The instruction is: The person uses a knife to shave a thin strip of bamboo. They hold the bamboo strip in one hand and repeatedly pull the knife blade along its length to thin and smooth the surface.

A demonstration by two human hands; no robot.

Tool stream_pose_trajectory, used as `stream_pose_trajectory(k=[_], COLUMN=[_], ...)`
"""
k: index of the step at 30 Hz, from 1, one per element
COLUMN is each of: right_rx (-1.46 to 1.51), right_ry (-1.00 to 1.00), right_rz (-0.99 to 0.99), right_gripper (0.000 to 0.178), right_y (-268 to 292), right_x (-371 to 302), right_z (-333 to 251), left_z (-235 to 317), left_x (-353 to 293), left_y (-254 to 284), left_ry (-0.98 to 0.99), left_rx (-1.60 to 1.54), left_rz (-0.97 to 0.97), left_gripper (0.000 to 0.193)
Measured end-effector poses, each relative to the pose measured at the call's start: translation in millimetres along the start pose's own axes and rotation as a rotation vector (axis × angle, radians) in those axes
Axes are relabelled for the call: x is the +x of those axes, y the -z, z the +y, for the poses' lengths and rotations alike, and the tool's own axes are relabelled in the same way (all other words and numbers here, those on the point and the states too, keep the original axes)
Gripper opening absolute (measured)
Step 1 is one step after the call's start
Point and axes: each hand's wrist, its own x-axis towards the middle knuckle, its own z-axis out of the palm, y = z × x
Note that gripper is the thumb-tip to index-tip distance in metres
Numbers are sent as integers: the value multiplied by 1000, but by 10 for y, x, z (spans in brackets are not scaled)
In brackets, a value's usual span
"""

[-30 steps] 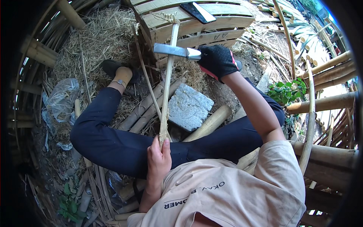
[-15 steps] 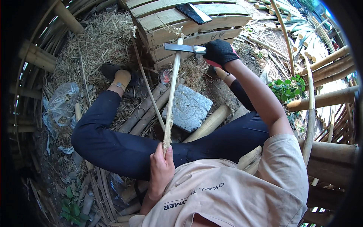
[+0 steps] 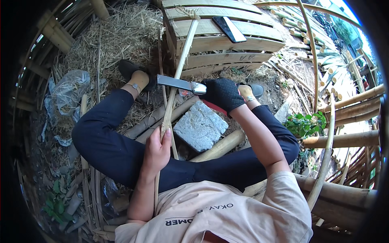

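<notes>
My bare left hand (image 3: 157, 150) is closed around the lower part of a long, pale split bamboo strip (image 3: 184, 50). The strip slants up and away from me, its frayed far end over the wooden crate, and a thinner length runs below my hand toward my lap. In a black glove, my right hand (image 3: 222, 95) grips a knife with a flat, square-ended blade (image 3: 174, 82). The blade lies across the strip near its middle; whether it cuts in is too small to tell. The knife's handle is mostly hidden in the glove.
A slatted wooden crate (image 3: 227, 43) stands ahead, with a phone (image 3: 229, 29) on top. Between my legs sits a grey stone block (image 3: 201, 125) beside bamboo poles (image 3: 225, 146). Straw and a clear plastic bag (image 3: 71, 91) lie at left; cut bamboo (image 3: 320, 52) is piled far right.
My right hand has drawn the knife nearer to me along the strip. My left hand has risen with the strip and shifted left. The head view has also shifted.
</notes>
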Motion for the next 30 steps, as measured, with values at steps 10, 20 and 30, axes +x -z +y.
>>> stream_pose_trajectory(k=[10,20,30], right_rx=[115,60,-91], right_ry=[-23,10,-281], right_rz=[-82,19,70], right_gripper=[27,24,33], right_y=[-376,-677,-101], right_x=[-11,229,505], right_z=[-133,76,541], left_z=[45,-73,-152], left_x=[347,365,307], left_y=[-166,-249,-321], left_ry=[-198,-222,-141], left_rx=[279,378,320], left_rz=[173,229,202], left_gripper=[24,27,31])
